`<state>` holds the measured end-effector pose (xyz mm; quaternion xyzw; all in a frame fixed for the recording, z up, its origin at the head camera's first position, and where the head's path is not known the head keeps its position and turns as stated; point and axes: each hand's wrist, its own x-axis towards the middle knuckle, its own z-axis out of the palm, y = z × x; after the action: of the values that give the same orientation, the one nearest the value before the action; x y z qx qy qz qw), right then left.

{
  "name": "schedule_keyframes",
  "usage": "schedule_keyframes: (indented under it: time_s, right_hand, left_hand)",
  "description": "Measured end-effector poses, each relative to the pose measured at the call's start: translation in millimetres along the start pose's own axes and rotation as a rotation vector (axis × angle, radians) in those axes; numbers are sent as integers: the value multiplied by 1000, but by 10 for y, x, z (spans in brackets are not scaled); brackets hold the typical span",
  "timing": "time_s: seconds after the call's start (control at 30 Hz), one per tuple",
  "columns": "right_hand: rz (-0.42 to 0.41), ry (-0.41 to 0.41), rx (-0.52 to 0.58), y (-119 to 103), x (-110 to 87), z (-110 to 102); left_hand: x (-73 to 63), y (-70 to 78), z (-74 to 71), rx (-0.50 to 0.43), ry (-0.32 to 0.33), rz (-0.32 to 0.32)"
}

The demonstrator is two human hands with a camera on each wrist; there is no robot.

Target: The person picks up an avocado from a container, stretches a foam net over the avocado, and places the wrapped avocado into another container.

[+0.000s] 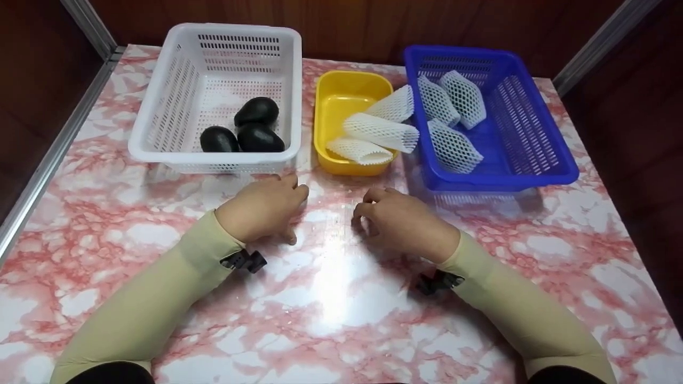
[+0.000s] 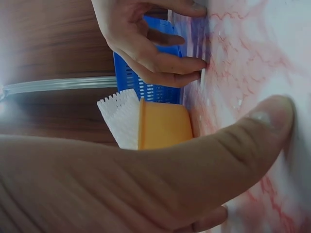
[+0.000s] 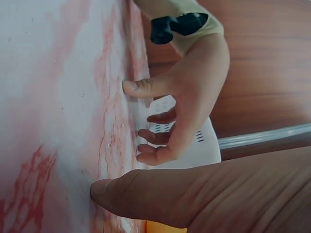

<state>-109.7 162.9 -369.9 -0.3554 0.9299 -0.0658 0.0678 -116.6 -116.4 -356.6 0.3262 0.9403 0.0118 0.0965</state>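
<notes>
Fingers of the left hand (image 1: pixel 261 209): slack, a little apart, gripping nothing; thumb extended, its tip at the counter (image 1: pixel 325 352) in the left wrist view. Fingers of the right hand (image 1: pixel 404 221): loosely bent, likewise gripping nothing; thumb tip at the counter in the right wrist view. The hands face each other, a stretch of bare red-and-white marbled surface between them.

Just beyond the left hand: white basket (image 1: pixel 140 140), perforated. Inside, toward its front right corner, three dark oval fruits: rear fruit (image 1: pixel 256 110), left fruit (image 1: pixel 219 140), right fruit (image 1: pixel 261 138), grouped closely.

Beyond the gap between the hands: yellow tub (image 1: pixel 349 168). Three white foam net sleeves lie in it, slanted over its right side: front sleeve (image 1: pixel 355 149), middle sleeve (image 1: pixel 380 131), rear sleeve (image 1: pixel 394 105). The rear one reaches the rim of the blue basket.

Beyond the right hand: blue basket (image 1: pixel 533 178). Three netted pieces along its left half, rounded out, darker through the mesh: near piece (image 1: pixel 453 148), far left piece (image 1: pixel 437 101), far right piece (image 1: pixel 464 98).

Beige coverings on both forearms; a small black device at each wrist. Brown wood-grain panels (image 1: pixel 352 26) enclose the counter, metal strips at the corners.
</notes>
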Motion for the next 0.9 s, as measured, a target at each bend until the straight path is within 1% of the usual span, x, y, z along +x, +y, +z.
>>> schedule_keyframes:
  time_s: [0.1,0.17,0.33,0.47,0.53,0.63,0.77,0.87,0.9]
  right_hand:
    - [-1,-5,4,-2,6,6]
    - [-3,-11,-1,-6,4,2]
    - [-11,-12,-36,-7,-9,-7]
    - [-38,16,-51,-1,-11,5]
    - [-43,21,-59,3,-12,5]
    - [-40,5,-70,13,-9,6]
    - [-44,-13,-87,25,-1,8]
    - [-60,-7,-99,30,6,8]
    - [-65,-6,-101,32,9,7]
  left_hand:
    - [-46,34,-58,-2,-7,3]
    - [-71,69,-135,-20,-6,5]
    - [-118,125,-405,-102,26,32]
    - [-169,75,-635,-136,55,46]
    - [-170,27,-746,-146,72,43]
    - [-117,-63,-923,-179,61,24]
    - [30,-253,-1163,-207,17,7]
    - [163,-454,-1322,-226,-13,-6]
    - [213,-530,-1370,-233,-22,-18]
